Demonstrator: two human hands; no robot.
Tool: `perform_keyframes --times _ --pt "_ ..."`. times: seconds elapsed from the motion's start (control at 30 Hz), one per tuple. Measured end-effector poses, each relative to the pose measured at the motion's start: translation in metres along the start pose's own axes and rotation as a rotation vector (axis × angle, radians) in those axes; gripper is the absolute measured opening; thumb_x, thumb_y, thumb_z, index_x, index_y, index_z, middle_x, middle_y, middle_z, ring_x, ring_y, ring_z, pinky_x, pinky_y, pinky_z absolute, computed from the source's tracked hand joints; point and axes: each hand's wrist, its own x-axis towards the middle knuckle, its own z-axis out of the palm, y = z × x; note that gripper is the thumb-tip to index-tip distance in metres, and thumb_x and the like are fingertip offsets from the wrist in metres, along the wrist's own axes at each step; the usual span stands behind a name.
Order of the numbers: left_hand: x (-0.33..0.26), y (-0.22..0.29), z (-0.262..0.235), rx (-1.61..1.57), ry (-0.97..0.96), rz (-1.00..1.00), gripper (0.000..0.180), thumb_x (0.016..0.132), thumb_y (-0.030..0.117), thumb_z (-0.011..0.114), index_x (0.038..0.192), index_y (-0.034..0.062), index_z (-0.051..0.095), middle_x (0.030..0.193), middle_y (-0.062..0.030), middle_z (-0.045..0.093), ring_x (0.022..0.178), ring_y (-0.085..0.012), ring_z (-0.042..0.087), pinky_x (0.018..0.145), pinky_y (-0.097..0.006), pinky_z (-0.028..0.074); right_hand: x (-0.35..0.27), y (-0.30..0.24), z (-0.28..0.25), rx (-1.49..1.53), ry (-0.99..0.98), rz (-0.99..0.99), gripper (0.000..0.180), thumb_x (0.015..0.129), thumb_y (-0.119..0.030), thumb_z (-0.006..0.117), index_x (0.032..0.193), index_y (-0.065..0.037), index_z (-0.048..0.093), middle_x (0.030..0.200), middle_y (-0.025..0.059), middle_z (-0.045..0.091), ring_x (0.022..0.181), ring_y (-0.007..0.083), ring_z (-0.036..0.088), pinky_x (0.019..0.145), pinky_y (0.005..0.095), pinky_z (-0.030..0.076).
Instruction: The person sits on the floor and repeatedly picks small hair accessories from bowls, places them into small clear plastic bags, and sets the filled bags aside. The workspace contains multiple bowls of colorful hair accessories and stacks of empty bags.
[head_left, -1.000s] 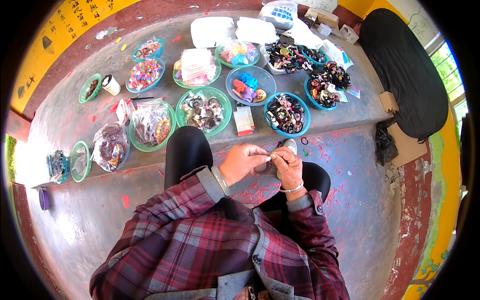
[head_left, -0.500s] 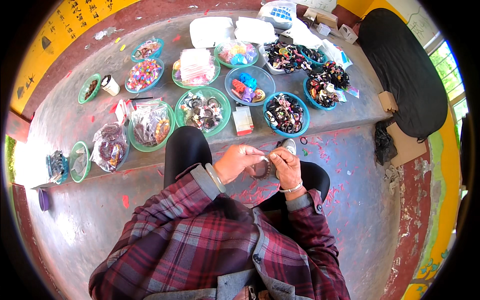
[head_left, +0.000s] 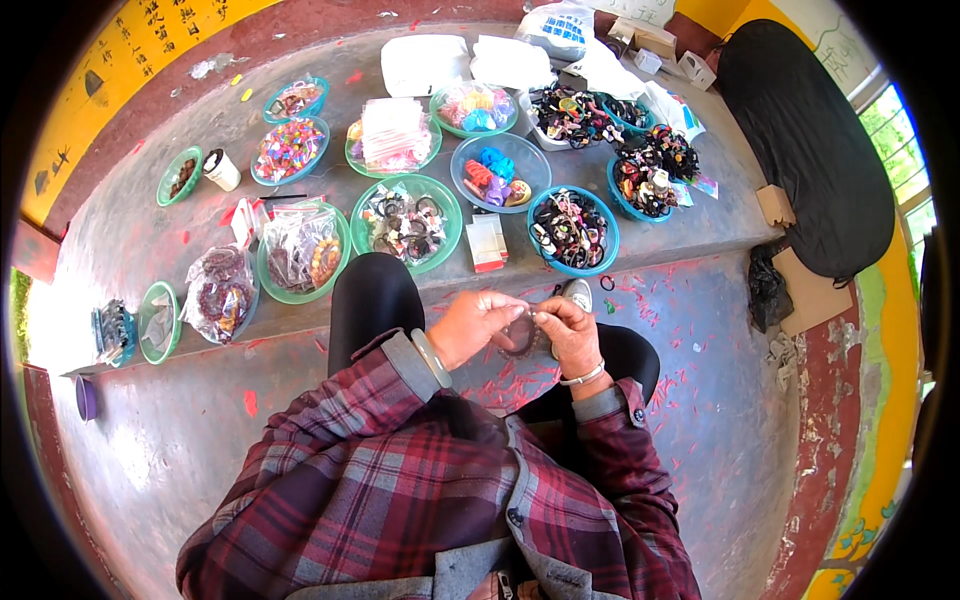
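Note:
Over my lap, both hands meet fingertip to fingertip. A thin dark loop like a beaded bracelet [head_left: 521, 354] hangs between them. My left hand [head_left: 468, 328] pinches its upper end with thumb and forefinger. From the other side my right hand [head_left: 574, 338] pinches the same loop close to those fingertips. Its exact make is too small and blurred to tell, and the spot where the fingertips meet is partly hidden. Nearest beyond the hands stand a green bowl [head_left: 452, 241] of small packaged hair ties and a blue bowl [head_left: 611, 248] of dark hair ties.
Several more bowls of hair accessories crowd the raised concrete ledge [head_left: 655, 245], including a clear bowl [head_left: 543, 161] with colourful bundles. A small white-and-red box [head_left: 487, 242] sits by the ledge's edge. A long black bag [head_left: 810, 150] leans at right. Red scraps [head_left: 665, 385] litter the floor.
The fingertips have shifted slightly: my right thumb and forefinger now pinch closer to the left fingertips. The loop has turned a little between them. The bowls stay put.

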Motion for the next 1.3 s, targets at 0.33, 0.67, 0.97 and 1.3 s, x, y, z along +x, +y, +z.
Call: perform_keyframes --times 0.33,0.67,0.97,1.3 --pt "0.001 0.003 -0.001 0.006 0.051 -0.012 0.021 0.085 0.019 0.055 0.096 0.0009 0.057 0.086 -0.0031 0.059 0.074 -0.0092 0.056 0.054 -0.022 0.047 0.003 0.008 -0.004 -0.043 0.095 -0.033 0.004 0.076 -0.004 0.064 0.073 -0.002 0.061 0.066 -0.0027 0.053 0.057 0.0038 0.043 0.05 0.019 0.034" --pt "0.002 -0.001 0.001 0.033 0.154 0.063 0.016 0.084 0.015 0.057 0.086 0.0003 0.061 0.071 -0.0031 0.058 0.058 -0.0085 0.054 0.049 -0.022 0.046 0.001 0.003 0.003 -0.017 0.155 0.009 0.01 0.08 -0.005 0.058 0.071 0.0 0.059 0.068 -0.0018 0.054 0.064 0.0058 0.046 0.06 0.0195 0.037" --pt "-0.005 0.008 -0.001 0.037 0.181 0.071 0.016 0.084 0.015 0.056 0.086 -0.0006 0.061 0.069 -0.0033 0.057 0.056 -0.0073 0.054 0.049 -0.021 0.046 0.005 0.007 0.006 -0.01 0.118 -0.047 0.015 0.082 -0.01 0.058 0.07 0.0 0.058 0.067 -0.0012 0.053 0.064 0.0069 0.046 0.061 0.0208 0.036" --pt "0.047 -0.02 -0.061 -0.204 0.51 0.115 0.014 0.085 0.011 0.052 0.092 -0.0011 0.054 0.081 -0.0054 0.058 0.069 -0.0111 0.058 0.056 -0.024 0.051 0.012 0.021 -0.022 0.143 0.279 0.109 0.025 0.087 -0.022 0.052 0.08 -0.002 0.064 0.064 0.0008 0.055 0.057 0.0085 0.049 0.053 0.0212 0.038"
